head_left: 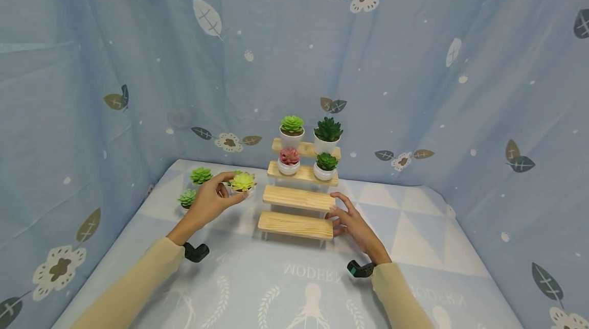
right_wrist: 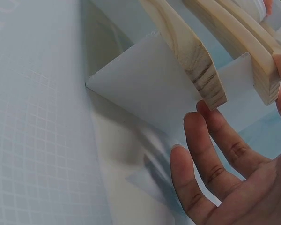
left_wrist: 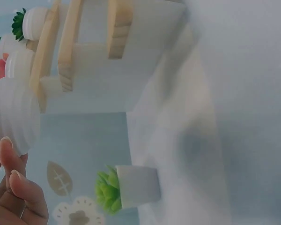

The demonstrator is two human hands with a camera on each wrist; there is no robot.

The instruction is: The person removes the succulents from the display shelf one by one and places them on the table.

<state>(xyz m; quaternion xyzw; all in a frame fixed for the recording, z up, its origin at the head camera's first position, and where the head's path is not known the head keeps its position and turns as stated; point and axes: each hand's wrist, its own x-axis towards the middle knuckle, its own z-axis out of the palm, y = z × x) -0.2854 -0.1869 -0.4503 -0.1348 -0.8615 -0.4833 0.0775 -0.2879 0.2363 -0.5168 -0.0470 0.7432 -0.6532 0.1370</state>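
My left hand (head_left: 212, 197) pinches a small potted succulent (head_left: 242, 182) with yellow-green leaves, left of a stepped wooden plant stand (head_left: 294, 224). In the left wrist view its ribbed white pot (left_wrist: 14, 117) shows, with fingertips against the side. My right hand (head_left: 353, 226) is at the right end of the stand's lower two steps. The right wrist view shows its fingers (right_wrist: 196, 136) spread and slightly bent, with fingertips at the wooden step ends. On the upper steps stand a light green succulent (head_left: 292, 125), a dark green one (head_left: 328, 130), a red one (head_left: 289, 158) and a smaller green one (head_left: 326, 162).
More potted succulents stand on the table's left side, including a bright green one (head_left: 201, 175) and a pale green one (head_left: 187, 197); another is partly behind my left hand. A patterned blue curtain (head_left: 285, 38) encloses the back and sides of the cloth-covered table (head_left: 248, 288).
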